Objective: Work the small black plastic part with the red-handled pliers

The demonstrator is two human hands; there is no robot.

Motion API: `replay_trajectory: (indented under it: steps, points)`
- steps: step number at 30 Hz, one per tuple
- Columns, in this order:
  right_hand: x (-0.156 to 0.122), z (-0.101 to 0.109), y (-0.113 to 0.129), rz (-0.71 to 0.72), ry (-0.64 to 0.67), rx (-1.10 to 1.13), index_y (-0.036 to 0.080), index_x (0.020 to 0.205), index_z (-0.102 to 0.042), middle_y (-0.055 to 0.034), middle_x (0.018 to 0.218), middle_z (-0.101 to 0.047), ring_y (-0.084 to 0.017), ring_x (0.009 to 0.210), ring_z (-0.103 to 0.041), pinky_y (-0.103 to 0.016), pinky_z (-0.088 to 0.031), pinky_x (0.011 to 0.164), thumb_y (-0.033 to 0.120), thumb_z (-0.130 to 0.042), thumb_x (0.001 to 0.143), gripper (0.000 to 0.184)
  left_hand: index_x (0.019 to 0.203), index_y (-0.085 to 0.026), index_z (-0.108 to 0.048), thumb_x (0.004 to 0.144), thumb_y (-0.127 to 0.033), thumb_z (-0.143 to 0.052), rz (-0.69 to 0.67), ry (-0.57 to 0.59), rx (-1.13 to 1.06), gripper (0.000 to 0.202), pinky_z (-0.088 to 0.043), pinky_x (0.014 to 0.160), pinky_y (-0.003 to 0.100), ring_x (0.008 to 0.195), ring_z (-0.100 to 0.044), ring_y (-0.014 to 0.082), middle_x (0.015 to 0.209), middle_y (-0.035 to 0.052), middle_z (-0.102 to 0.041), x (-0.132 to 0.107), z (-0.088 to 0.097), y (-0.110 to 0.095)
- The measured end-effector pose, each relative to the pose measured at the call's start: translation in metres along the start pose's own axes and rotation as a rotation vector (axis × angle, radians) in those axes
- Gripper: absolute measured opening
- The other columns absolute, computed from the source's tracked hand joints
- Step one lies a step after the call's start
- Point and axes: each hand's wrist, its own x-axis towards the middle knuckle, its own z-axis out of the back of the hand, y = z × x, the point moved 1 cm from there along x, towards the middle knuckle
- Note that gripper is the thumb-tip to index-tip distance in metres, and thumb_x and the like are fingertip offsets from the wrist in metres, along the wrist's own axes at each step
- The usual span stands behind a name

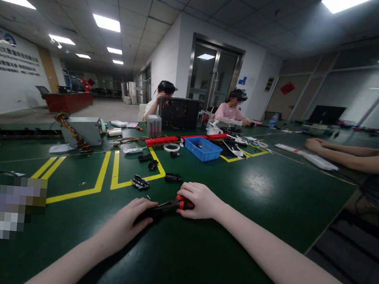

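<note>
Red-and-black-handled pliers [184,203] are gripped in my right hand [199,200], fingers wrapped round the handles. Their metal jaws point left toward my left hand [131,218]. Its fingers and thumb close round a small black part [143,216], mostly hidden by the hand, and the jaw tips meet it. Just beyond the hands lie a black part with silvery bits [140,182] and a black cylindrical piece [173,177]. Farther back are smaller black pieces [153,164]. A thin whitish sliver [148,197] rests near my left fingertips.
A blue plastic bin [203,149] stands past the black pieces, beside a white ring-shaped roll [171,147]. A metal power supply box [80,131] with cables is at left, and a black computer case [179,113] at the back. Another person's arms [351,154] rest at right; two people sit opposite.
</note>
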Motion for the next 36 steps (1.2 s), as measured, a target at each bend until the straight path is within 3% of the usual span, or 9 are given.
replay_trajectory:
  steps: [10,16,23,36]
  points:
    - [-0.001,-0.002,0.002,-0.003,-0.057,-0.058,0.016,0.098,-0.057,-0.0065,0.093,-0.059,-0.016,0.081,-0.055,-0.028,-0.040,0.067,0.045,-0.063,0.077,0.036,0.126,-0.026,-0.051,0.090,-0.024,-0.051,-0.011,-0.019,0.033,0.037,-0.048,0.094,0.038,0.108,-0.057,0.0216,0.119,0.0056,-0.059,-0.002,-0.001,0.001]
    - [0.000,-0.001,0.002,0.004,-0.108,-0.065,0.015,0.098,-0.057,-0.0082,0.094,-0.061,-0.019,0.083,-0.056,-0.029,-0.039,0.067,0.044,-0.061,0.079,0.035,0.123,-0.023,-0.053,0.086,-0.038,-0.057,0.053,-0.146,0.165,0.040,-0.048,0.087,0.037,0.101,-0.059,0.0236,0.114,0.0071,-0.061,-0.003,0.000,-0.005]
    - [-0.001,-0.002,0.003,0.034,-0.099,-0.046,0.016,0.095,-0.057,-0.0077,0.092,-0.060,-0.018,0.082,-0.056,-0.028,-0.040,0.067,0.045,-0.059,0.078,0.034,0.088,-0.020,-0.055,0.087,-0.055,-0.046,0.241,0.042,0.296,0.036,-0.039,0.060,0.028,0.070,-0.061,0.0221,0.078,0.0039,-0.065,-0.003,0.006,-0.022]
    - [0.001,-0.004,0.004,0.056,-0.070,-0.016,0.015,0.092,-0.057,-0.0062,0.084,-0.060,-0.017,0.077,-0.055,-0.028,-0.039,0.065,0.046,-0.057,0.079,0.034,0.071,-0.019,-0.057,0.088,-0.059,-0.038,0.242,0.113,0.348,0.047,-0.029,0.054,0.025,0.061,-0.057,0.0198,0.065,0.0028,-0.061,-0.002,0.008,-0.025]
